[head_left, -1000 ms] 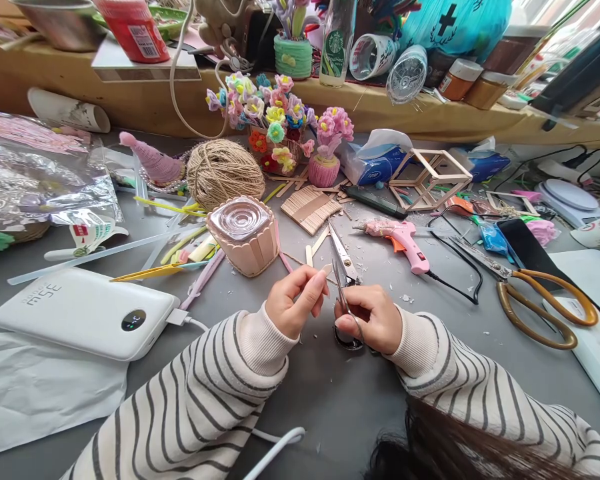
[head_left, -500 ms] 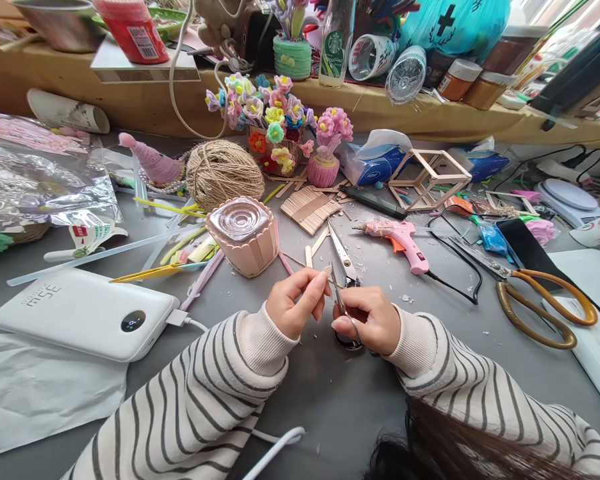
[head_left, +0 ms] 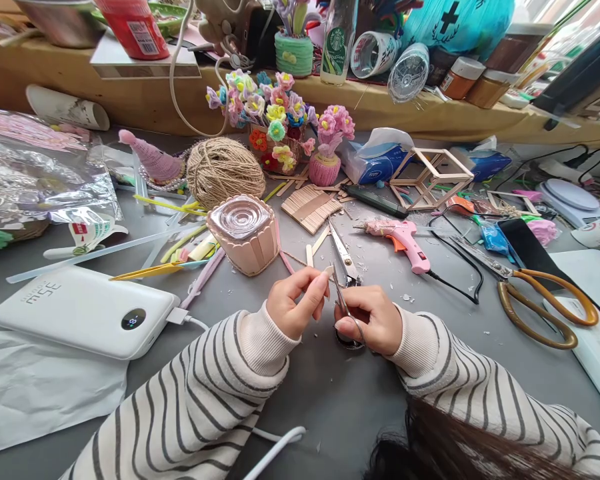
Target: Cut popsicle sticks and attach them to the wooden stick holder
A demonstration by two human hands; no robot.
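Observation:
Between the thumb and fingers of my left hand is a small pale piece of wooden craft stick, mostly hidden by the fingertips. My right hand grips a small pair of silver scissors, whose blades point up beside that piece. Just beyond and under my right hand lies a larger pair of scissors with dark handles. Left of them stands a small pot covered in wooden slats with a clear plastic top. Loose craft sticks and pale chips lie past my fingers.
A pink glue gun and brown-handled scissors lie to the right. At left are a white power bank and a twine ball. Behind stand fuzzy flowers, a stick bundle and a stick frame.
Both hands keep almost the same pose and grips. The scissors in my right hand have shifted very slightly; the whole view has moved a touch.

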